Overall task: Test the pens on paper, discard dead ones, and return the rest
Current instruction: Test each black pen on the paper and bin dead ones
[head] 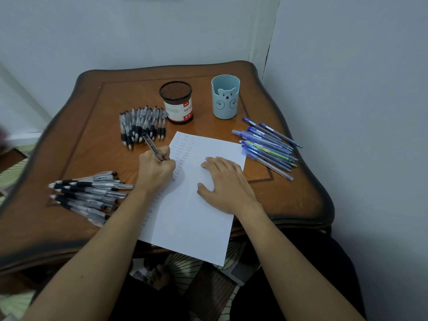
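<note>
Forearms, two, bare, reaching in over the near edge. Worktop (92,117): brown wood, scalloped rim, set into a wall corner, carrying all items below. Paper (192,228): one white sheet, laid at a slant to suit the writing arm, near corner overhanging the worktop edge; columns of small test marks down the left side, remainder blank, hence room judged ample for further trials. Blue pens (266,144): loose heap right of the paper, near the bear cup (225,97), probably sorted beside the holder meant for them. Near black pens (88,195): fanned heap at the left, close beside the writing arm for easy reach. Far black pens (142,126): rough row just beside the mesh cup (176,103); tested or waiting, impossible to tell. Right hand (225,184): flat on the paper, fingers (216,162) straight and spread, grasping nothing, pressing down to keep the sheet from sliding under the strokes. Left hand (157,169): resting on the marked left margin, fingers (168,158) curled round the test pen (151,145) in a writing grip. Mesh cup: black wire, red-and-white label, upright, no pens showing above the rim. Bear cup: pale blue, upright, likewise none showing. Test pen: black, barrel tilted away toward the far heap, tip hidden behind the fingers at the marked column; contact with the paper judged likely, not visible.
</note>
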Available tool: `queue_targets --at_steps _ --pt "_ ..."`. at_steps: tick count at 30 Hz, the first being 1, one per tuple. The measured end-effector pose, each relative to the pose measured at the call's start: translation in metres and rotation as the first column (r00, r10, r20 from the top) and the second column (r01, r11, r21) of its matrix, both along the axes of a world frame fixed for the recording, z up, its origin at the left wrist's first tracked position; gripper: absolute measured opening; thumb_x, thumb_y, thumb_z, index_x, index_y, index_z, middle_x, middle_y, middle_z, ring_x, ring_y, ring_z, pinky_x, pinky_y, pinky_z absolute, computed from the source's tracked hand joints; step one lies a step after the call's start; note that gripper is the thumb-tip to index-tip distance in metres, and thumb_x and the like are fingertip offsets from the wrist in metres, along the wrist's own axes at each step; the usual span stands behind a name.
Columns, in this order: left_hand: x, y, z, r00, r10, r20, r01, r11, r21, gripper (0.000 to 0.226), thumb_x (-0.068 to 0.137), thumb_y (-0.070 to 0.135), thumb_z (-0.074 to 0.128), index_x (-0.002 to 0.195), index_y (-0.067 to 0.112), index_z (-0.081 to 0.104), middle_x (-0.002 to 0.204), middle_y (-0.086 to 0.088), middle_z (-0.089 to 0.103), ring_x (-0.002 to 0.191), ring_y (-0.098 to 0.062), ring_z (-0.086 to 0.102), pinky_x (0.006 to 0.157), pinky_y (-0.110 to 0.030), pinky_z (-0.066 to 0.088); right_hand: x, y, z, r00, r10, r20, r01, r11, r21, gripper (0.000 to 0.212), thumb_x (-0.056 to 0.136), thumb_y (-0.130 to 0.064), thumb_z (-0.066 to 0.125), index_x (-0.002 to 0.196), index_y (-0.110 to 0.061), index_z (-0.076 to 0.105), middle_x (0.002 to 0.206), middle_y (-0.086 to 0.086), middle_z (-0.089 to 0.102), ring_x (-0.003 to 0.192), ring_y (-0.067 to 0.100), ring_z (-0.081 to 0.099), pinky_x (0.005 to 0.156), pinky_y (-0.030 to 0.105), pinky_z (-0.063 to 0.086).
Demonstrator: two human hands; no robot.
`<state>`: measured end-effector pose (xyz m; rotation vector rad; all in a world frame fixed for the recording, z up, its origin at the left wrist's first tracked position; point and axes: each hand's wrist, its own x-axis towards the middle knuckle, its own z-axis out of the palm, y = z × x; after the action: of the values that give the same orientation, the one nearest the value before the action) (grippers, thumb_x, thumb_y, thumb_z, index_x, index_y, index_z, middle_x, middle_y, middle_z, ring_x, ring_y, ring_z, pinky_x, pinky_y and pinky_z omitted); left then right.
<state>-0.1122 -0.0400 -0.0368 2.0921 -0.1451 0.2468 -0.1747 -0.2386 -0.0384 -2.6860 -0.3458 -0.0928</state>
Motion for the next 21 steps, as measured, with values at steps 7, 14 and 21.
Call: queue_targets --at_steps 7,14,21 --pt "0.005 0.005 0.003 0.994 0.049 -0.098 -0.068 0.976 -0.205 0.024 0.070 -0.009 0.057 0.057 0.006 0.044 0.051 0.000 0.043 0.053 -0.018 0.041 0.055 -0.030 0.038 -0.001 0.000 0.001 1.000 0.004 0.002 -0.004 1.000 0.006 0.056 0.096 -0.049 0.047 0.146 -0.024 0.043 0.157 -0.005 0.036 0.146 0.013 0.025 0.121 0.035 0.012" --pt "0.002 0.000 0.012 0.988 0.056 -0.142 -0.116 0.876 -0.469 0.018 0.105 0.034 0.049 0.100 0.017 0.051 0.064 0.001 0.041 0.045 -0.011 0.035 0.046 -0.034 0.030 -0.001 0.000 0.003 1.000 0.006 -0.008 -0.006 1.000 -0.003 0.056 0.097 -0.050 0.047 0.147 -0.024 0.042 0.158 -0.006 0.034 0.147 0.012 0.023 0.121 0.035 0.011" --pt "0.001 0.000 0.007 0.981 0.137 -0.134 -0.179 0.906 -0.383 0.043 0.104 0.046 0.046 0.093 0.010 0.066 0.048 0.004 0.046 0.044 -0.015 0.043 0.049 -0.032 0.037 -0.001 0.000 0.002 1.000 0.007 -0.007 -0.007 1.000 0.008 0.056 0.096 -0.049 0.047 0.146 -0.024 0.042 0.157 -0.006 0.035 0.147 0.012 0.024 0.121 0.035 0.012"
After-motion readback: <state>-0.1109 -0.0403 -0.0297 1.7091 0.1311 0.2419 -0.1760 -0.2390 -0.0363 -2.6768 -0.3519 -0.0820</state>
